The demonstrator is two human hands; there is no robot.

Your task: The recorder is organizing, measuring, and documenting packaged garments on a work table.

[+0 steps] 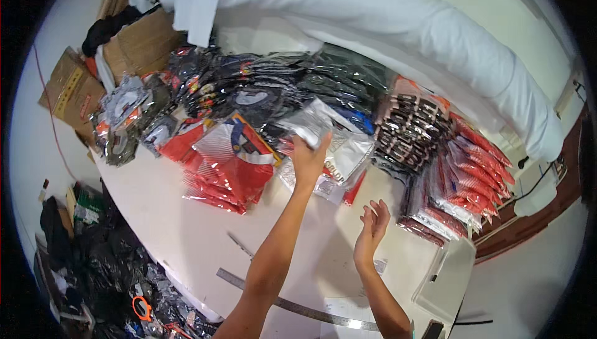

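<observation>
My left hand (308, 164) reaches to a white garment in clear plastic (352, 154), with its thumb and fingers apart on the wrapping. Whether it grips the package or only rests on it, I cannot tell. More wrapped pieces lie beneath, and a red corner (355, 190) sticks out below. My right hand (371, 231) hovers over the white tabletop (186, 241), fingers loosely curled and apart, holding nothing. To the left of my left hand sits a stack of red and white bagged jerseys (233, 161).
Dark bagged garments (261, 73) line the back, under a long white fabric roll (396, 8). Black-lettered packages (410, 124) and red ones (471, 171) fan out at right. A steel ruler (308, 310), a pen-like tool (240, 245) and a phone (433, 329) lie nearer me.
</observation>
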